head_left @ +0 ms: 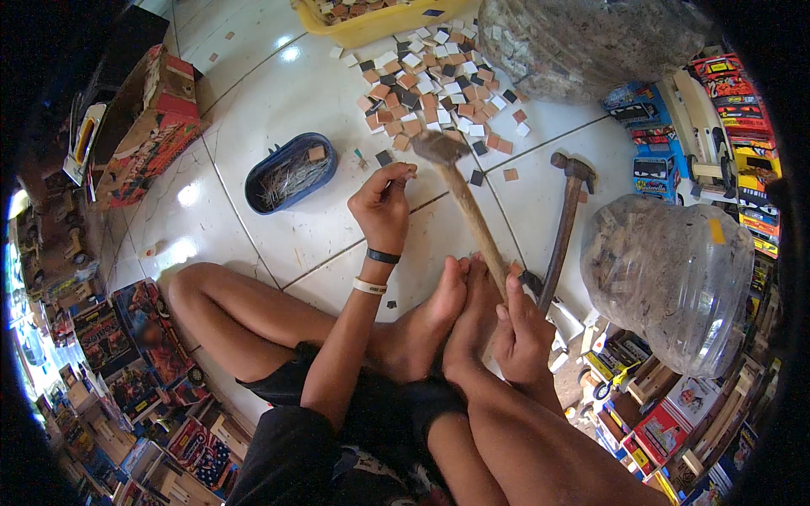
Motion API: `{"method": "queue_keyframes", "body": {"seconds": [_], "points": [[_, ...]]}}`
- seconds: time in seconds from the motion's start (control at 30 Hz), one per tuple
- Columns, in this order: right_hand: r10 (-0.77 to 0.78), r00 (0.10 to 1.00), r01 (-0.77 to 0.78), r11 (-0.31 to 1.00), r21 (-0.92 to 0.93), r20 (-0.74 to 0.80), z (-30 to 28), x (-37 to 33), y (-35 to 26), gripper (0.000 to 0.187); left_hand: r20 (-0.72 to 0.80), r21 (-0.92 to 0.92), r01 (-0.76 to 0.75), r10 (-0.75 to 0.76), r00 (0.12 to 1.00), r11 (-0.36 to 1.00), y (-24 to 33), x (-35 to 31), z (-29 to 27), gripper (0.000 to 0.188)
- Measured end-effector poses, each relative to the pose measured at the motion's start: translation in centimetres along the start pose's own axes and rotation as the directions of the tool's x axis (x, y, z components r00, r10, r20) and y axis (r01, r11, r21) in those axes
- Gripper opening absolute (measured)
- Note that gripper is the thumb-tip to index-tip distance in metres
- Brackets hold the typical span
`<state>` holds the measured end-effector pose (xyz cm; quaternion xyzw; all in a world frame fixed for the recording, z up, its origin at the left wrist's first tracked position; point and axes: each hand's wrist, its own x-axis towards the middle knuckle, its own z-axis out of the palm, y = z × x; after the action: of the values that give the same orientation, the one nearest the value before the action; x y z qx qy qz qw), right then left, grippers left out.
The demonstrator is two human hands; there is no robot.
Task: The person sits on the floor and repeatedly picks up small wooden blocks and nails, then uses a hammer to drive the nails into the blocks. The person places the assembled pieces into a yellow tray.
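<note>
My right hand point(525, 347) grips the wooden handle of a hammer point(468, 211), whose blurred head is raised over the floor near my left hand. My left hand point(381, 202) is pinched at the fingertips; anything between them is too small to make out. Left of it stands an oval blue tub point(256, 196) holding many thin nails point(291, 179) and one small brown square. Beyond both hands lies a heap of small square pieces point(434, 84) in brown, white and black. A second hammer point(567, 215) rests to the right of the held one.
A yellow basin point(371, 32) with more squares stands at the far edge. Large clear plastic bags point(666, 278) sit to the right, beside colourful toy trucks point(658, 177). A worn red cardboard box point(152, 126) stands left. More wooden toy vehicles point(118, 337) crowd the lower left.
</note>
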<state>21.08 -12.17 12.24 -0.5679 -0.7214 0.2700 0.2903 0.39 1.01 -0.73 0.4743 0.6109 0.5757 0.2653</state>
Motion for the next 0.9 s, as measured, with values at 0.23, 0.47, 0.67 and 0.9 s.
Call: {"method": "queue_keyframes", "body": {"seconds": [0.23, 0.47, 0.67, 0.9], "points": [[0.160, 0.967, -0.159, 0.987, -0.019, 0.198, 0.1, 0.6, 0.2, 0.060, -0.013, -0.019, -0.004, 0.004, 1.000, 1.000, -0.5, -0.1, 0.0, 0.020], [0.034, 0.995, -0.027, 0.997, -0.069, 0.095, 0.3, 0.8, -0.4, 0.058, 0.035, -0.044, 0.054, -0.053, 0.998, 0.998, -1.0, -0.1, -0.1, 0.013], [0.182, 0.955, -0.154, 0.979, -0.134, 0.235, -0.4, 1.2, -0.5, 0.067, 0.016, 0.050, -0.021, 0.020, 1.000, 0.999, -0.9, -0.3, -0.2, 0.014], [-0.036, 0.997, 0.039, 0.998, -0.045, 0.065, 0.8, 0.8, 0.1, 0.058, 0.082, 0.040, 0.097, -0.100, 0.992, 0.995, -2.1, 0.0, -0.2, 0.011]]}}
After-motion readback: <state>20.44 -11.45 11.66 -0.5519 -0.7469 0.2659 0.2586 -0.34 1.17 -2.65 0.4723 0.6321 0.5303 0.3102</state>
